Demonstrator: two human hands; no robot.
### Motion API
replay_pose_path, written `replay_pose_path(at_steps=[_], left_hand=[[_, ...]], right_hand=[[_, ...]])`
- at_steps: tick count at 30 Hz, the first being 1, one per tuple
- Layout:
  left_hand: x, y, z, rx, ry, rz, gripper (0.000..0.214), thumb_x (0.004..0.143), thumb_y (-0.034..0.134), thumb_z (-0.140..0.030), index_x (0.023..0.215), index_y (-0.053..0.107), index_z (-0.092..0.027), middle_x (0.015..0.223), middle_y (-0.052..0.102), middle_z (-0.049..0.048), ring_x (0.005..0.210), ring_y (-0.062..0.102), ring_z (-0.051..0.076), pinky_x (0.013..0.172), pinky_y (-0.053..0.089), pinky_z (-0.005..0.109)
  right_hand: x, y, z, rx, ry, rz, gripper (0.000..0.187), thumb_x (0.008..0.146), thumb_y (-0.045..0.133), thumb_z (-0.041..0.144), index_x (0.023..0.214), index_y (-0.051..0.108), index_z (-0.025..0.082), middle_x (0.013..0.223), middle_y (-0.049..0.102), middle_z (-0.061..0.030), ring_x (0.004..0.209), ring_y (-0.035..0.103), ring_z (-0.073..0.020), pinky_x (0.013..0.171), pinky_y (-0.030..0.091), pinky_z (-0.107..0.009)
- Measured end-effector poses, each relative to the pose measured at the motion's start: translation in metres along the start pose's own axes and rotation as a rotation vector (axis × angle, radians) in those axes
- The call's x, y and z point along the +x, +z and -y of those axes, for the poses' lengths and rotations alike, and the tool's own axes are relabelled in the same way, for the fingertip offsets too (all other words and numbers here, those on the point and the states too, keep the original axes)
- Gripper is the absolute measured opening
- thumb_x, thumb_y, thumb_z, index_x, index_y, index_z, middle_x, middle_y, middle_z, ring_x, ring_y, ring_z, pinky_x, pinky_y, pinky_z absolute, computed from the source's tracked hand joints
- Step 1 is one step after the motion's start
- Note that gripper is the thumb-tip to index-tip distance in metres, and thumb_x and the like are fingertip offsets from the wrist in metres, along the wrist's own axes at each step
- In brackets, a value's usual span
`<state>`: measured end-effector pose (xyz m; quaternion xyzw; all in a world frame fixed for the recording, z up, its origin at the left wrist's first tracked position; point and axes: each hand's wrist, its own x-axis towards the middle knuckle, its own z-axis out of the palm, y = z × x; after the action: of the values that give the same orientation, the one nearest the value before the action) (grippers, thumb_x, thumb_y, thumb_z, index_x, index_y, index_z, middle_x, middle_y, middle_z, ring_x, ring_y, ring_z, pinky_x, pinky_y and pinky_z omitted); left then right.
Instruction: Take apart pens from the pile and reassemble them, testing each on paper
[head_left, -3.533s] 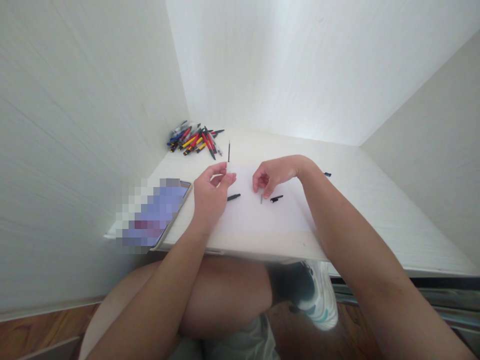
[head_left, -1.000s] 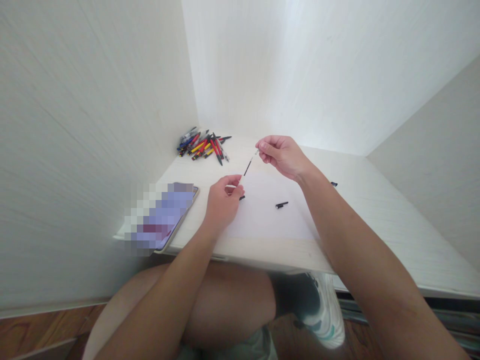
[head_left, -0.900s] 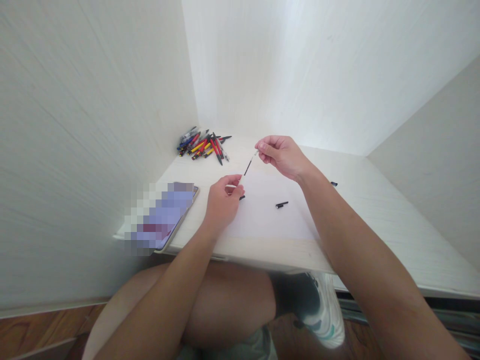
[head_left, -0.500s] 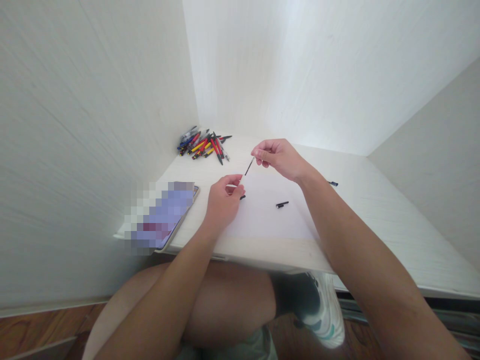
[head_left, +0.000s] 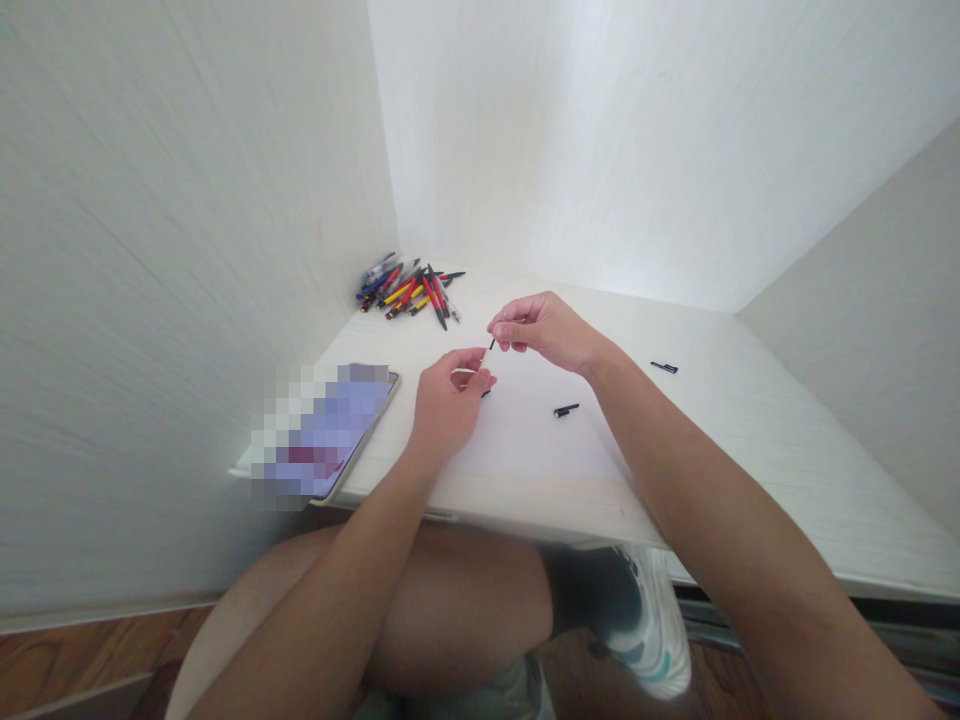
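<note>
— What have you got in your hands?

— My left hand is closed in a pinch around a white pen barrel, which I hold tilted with its top toward my other hand. My right hand is pinching a thin refill; a short dark length of it shows between my fingertips and the top of the barrel

— Is it inside?

— Its dark end meets the barrel's top, but I can't tell how far in it goes

— And where is all this?

— Over the left part of the white sheet on my desk. A small black pen part lies on the sheet to the right, and a dark piece peeks out beside my left hand, mostly hidden

— Anything further off?

— Another black piece lies on the desk, right of the sheet. Back by the left wall there's a heap of pens, and nearer me a phone, its screen blurred out
</note>
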<state>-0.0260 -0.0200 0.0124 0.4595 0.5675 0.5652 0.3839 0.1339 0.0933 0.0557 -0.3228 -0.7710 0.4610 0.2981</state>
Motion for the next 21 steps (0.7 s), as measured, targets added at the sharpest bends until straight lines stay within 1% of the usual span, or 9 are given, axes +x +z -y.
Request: replay_pose_path(at_steps=[5, 9, 14, 17, 19, 21], left_hand=[[-0.0032, 0.0005, -0.0016, -0.028, -0.007, 0.003, 0.023, 0.080, 0.070, -0.011, 0.101, 0.075, -0.019, 0.086, 0.075, 0.0042, 0.080, 0.075, 0.020, 0.079, 0.061, 0.035], [-0.0031, 0.0003, -0.0010, -0.037, 0.000, 0.007, 0.022, 0.080, 0.071, -0.012, 0.101, 0.075, -0.019, 0.079, 0.075, 0.0035, 0.081, 0.075, 0.022, 0.082, 0.062, 0.038], [-0.0010, 0.0010, 0.0011, -0.040, 0.000, 0.024, 0.022, 0.080, 0.072, -0.011, 0.101, 0.075, -0.018, 0.078, 0.074, 0.0033, 0.081, 0.075, 0.022, 0.082, 0.062, 0.037], [-0.0003, 0.0018, 0.0016, -0.030, 0.003, 0.027, 0.022, 0.081, 0.072, -0.011, 0.101, 0.075, -0.018, 0.083, 0.075, 0.0043, 0.081, 0.075, 0.022, 0.081, 0.062, 0.037], [-0.0001, 0.0022, 0.0023, -0.031, 0.002, 0.026, 0.020, 0.081, 0.072, -0.012, 0.100, 0.074, -0.019, 0.087, 0.075, 0.0049, 0.082, 0.075, 0.022, 0.081, 0.062, 0.036], [0.0001, 0.0022, 0.0034, -0.040, 0.004, 0.029, 0.020, 0.082, 0.072, -0.013, 0.101, 0.074, -0.019, 0.090, 0.075, 0.0051, 0.082, 0.075, 0.021, 0.081, 0.062, 0.036]], right_hand=[[-0.0014, 0.0009, 0.0031, 0.012, -0.014, 0.015, 0.020, 0.082, 0.078, 0.039, 0.079, 0.077, 0.019, 0.074, 0.070, -0.0033, 0.065, 0.054, -0.0133, 0.063, 0.043, -0.029], [-0.0014, 0.0019, 0.0036, 0.010, 0.007, 0.020, 0.023, 0.082, 0.078, 0.041, 0.079, 0.076, 0.019, 0.075, 0.070, -0.0036, 0.065, 0.054, -0.0132, 0.061, 0.042, -0.029], [-0.0006, 0.0028, 0.0001, 0.059, -0.004, 0.024, 0.022, 0.082, 0.079, 0.041, 0.079, 0.077, 0.019, 0.074, 0.070, -0.0032, 0.064, 0.053, -0.0124, 0.061, 0.043, -0.028], [-0.0006, 0.0034, -0.0012, 0.086, -0.003, 0.027, 0.024, 0.082, 0.080, 0.042, 0.081, 0.077, 0.018, 0.074, 0.070, -0.0032, 0.064, 0.054, -0.0122, 0.061, 0.043, -0.028], [-0.0007, 0.0039, -0.0011, 0.102, 0.003, 0.030, 0.025, 0.081, 0.081, 0.043, 0.085, 0.078, 0.019, 0.075, 0.070, -0.0029, 0.064, 0.054, -0.0120, 0.060, 0.044, -0.028], [-0.0010, 0.0032, -0.0006, 0.123, 0.005, 0.038, 0.027, 0.080, 0.081, 0.042, 0.093, 0.079, 0.020, 0.078, 0.071, -0.0026, 0.064, 0.054, -0.0117, 0.060, 0.044, -0.027]])
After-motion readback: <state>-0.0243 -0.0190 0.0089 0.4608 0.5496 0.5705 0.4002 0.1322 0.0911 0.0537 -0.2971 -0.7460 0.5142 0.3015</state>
